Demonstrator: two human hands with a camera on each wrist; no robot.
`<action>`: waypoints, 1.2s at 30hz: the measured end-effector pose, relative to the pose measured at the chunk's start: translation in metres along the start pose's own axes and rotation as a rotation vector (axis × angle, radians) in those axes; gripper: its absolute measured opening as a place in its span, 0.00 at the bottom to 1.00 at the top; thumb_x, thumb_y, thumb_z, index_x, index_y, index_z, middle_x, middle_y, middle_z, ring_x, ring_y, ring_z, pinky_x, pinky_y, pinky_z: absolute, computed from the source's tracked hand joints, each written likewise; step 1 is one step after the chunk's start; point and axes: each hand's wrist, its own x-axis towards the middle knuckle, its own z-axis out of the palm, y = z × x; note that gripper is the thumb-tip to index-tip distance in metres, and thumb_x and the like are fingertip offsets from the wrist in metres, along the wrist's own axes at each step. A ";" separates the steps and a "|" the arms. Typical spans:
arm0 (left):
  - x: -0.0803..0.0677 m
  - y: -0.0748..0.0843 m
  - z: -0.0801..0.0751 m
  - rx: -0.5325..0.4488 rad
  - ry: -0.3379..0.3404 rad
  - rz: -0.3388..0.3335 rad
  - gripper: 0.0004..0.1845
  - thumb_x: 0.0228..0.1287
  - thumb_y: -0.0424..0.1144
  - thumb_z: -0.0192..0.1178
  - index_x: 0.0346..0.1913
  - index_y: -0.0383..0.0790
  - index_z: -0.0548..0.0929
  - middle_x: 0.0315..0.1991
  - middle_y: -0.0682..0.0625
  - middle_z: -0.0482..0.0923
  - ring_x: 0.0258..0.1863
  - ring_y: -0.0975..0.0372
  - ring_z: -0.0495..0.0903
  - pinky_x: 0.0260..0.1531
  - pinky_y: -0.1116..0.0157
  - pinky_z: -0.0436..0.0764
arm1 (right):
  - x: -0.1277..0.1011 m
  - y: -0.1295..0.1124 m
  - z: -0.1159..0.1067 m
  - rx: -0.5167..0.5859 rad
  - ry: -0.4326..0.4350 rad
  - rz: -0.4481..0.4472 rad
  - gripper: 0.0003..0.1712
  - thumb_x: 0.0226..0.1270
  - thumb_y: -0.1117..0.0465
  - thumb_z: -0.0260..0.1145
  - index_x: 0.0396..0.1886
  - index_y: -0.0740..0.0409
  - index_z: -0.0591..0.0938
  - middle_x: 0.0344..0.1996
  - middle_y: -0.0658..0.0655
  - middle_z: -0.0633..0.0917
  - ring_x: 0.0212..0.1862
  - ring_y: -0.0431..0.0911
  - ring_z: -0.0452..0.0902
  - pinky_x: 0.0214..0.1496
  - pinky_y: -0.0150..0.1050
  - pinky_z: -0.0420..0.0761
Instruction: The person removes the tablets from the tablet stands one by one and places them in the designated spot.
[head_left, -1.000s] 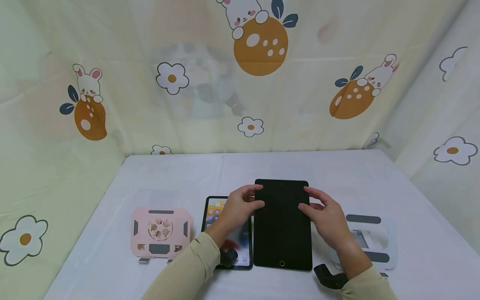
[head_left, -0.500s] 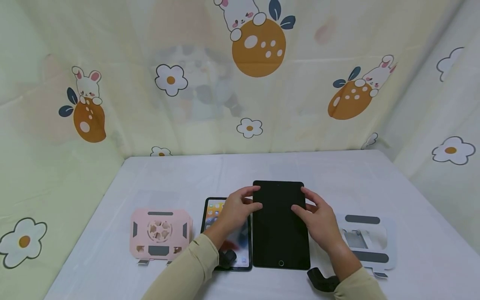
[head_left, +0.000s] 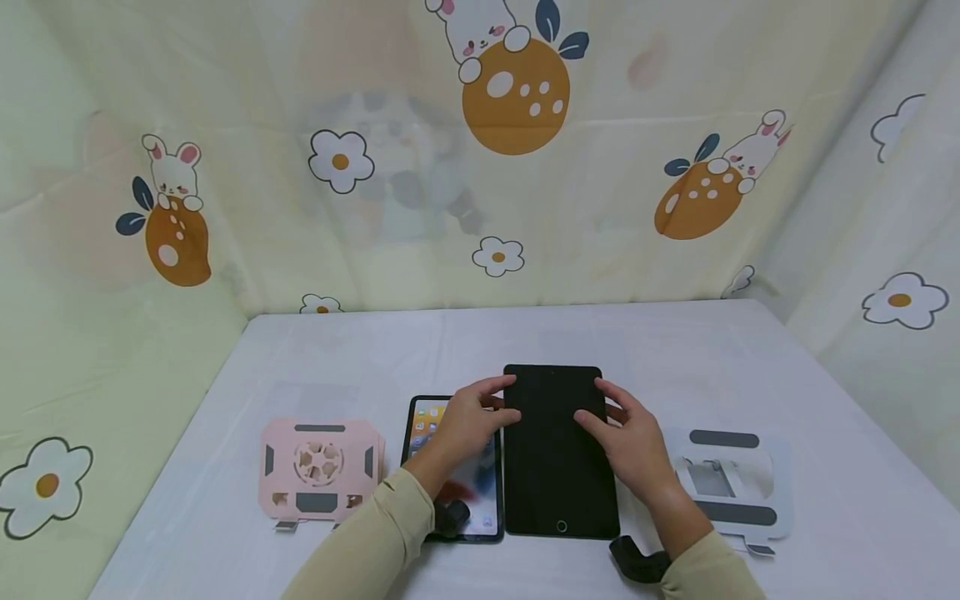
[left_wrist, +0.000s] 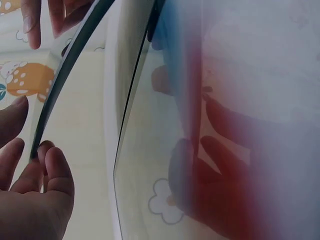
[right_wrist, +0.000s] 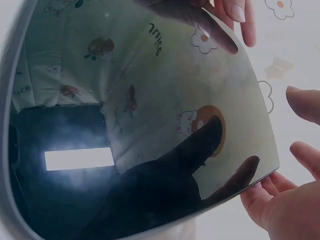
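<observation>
A black tablet [head_left: 558, 467], screen dark and home button at its near end, lies between the two hands. At its upper left edge, the left hand [head_left: 468, 421] holds it with fingertips at the side and thumb over the front. On the opposite edge, the right hand [head_left: 637, 446] holds it near the top corner, its thumb over the screen. In the right wrist view, fingers [right_wrist: 260, 197] reach under the tablet's corner. The left wrist view shows the tablet's thin edge [left_wrist: 62, 80] tilted, with left fingertips at its end. A second tablet [head_left: 480, 492], screen lit, lies partly hidden under the left forearm.
A pink folding stand [head_left: 320, 467] with grey pads is on the left of the white table [head_left: 360, 350]. To the right lies a pale blue stand [head_left: 783, 475], partly behind the right forearm. Black wrist-worn pieces [head_left: 637, 562] hang by both sleeves. Printed curtains surround the table.
The right hand has moved left along with the dark tablet's upper right corner, and the tablet's top looks narrower. More of the pale blue stand shows. The left hand stays nearly in place.
</observation>
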 end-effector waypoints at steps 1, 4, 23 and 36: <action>0.000 0.000 0.000 0.007 -0.002 0.000 0.27 0.63 0.38 0.70 0.66 0.53 0.79 0.49 0.51 0.80 0.48 0.57 0.77 0.46 0.58 0.80 | 0.000 0.000 0.000 0.000 -0.001 0.003 0.38 0.72 0.55 0.66 0.76 0.58 0.63 0.74 0.64 0.64 0.70 0.61 0.64 0.63 0.57 0.73; 0.001 0.001 0.000 0.019 -0.010 -0.007 0.28 0.63 0.38 0.70 0.66 0.52 0.79 0.47 0.51 0.80 0.46 0.57 0.77 0.44 0.58 0.79 | 0.000 0.001 0.002 -0.001 -0.003 0.012 0.38 0.72 0.56 0.66 0.76 0.58 0.63 0.74 0.65 0.63 0.70 0.62 0.64 0.63 0.58 0.73; 0.004 -0.003 -0.002 0.071 -0.057 -0.034 0.31 0.63 0.40 0.70 0.69 0.51 0.76 0.48 0.49 0.81 0.47 0.55 0.76 0.47 0.55 0.78 | 0.004 0.011 0.009 0.022 -0.004 0.019 0.38 0.72 0.57 0.66 0.76 0.60 0.63 0.74 0.65 0.63 0.71 0.63 0.63 0.65 0.60 0.70; 0.005 -0.003 -0.001 0.108 -0.068 -0.054 0.30 0.63 0.41 0.70 0.69 0.48 0.77 0.51 0.46 0.79 0.49 0.53 0.77 0.53 0.51 0.78 | 0.006 0.017 0.009 0.026 -0.030 0.015 0.40 0.71 0.59 0.66 0.77 0.63 0.60 0.73 0.67 0.65 0.70 0.61 0.65 0.64 0.55 0.71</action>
